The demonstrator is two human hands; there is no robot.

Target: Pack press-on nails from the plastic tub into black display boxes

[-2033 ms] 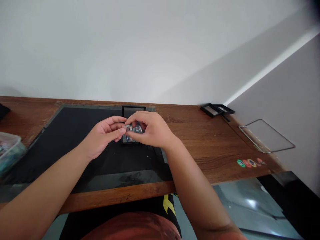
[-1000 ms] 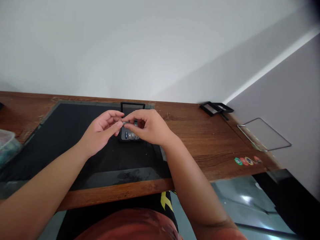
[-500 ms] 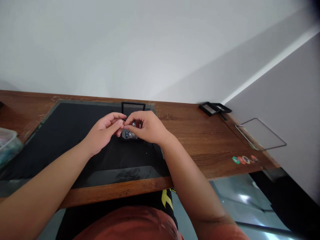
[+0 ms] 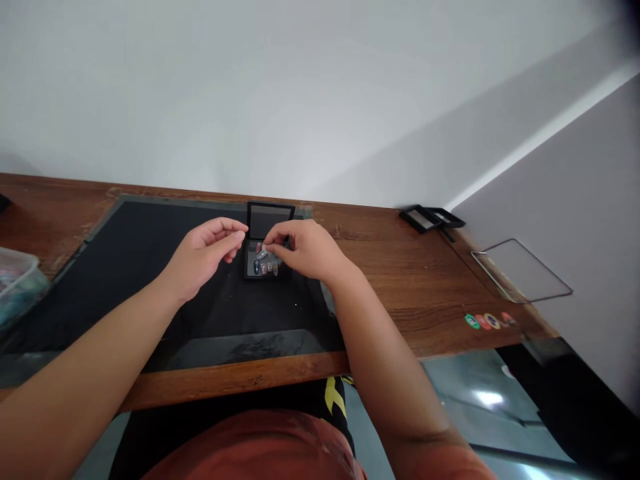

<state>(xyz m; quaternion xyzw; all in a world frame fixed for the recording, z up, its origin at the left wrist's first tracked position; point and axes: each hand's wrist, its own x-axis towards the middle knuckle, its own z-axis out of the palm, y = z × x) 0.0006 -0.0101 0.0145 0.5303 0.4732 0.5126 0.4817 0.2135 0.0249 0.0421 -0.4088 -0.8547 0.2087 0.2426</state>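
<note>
A small black case (image 4: 246, 265) lies with its framed clear lid (image 4: 270, 219) raised at the back. Inside it are several shiny press-on nails (image 4: 263, 268), dark blue, pinkish and silvery. My right hand (image 4: 309, 248) reaches over the case from the right, thumb and forefinger pinched on a silvery press-on nail (image 4: 263, 255) at the upper row. Left of the case, my left hand (image 4: 206, 257) hovers with thumb and forefinger pressed together. Whatever sits in that pinch, if anything, is too small to make out.
A black mat (image 4: 135, 267) covers part of the wooden table (image 4: 390, 280). At the left edge stands a clear plastic tub (image 4: 20, 287). Two more black cases (image 4: 420, 218) rest at the back right, near a thin wire frame (image 4: 523, 270) and several round stickers (image 4: 483, 321).
My hands were together above the case and have drawn apart. The left moved slightly left; the right shifted right and its fingertips came down to the nails, uncovering more of the case.
</note>
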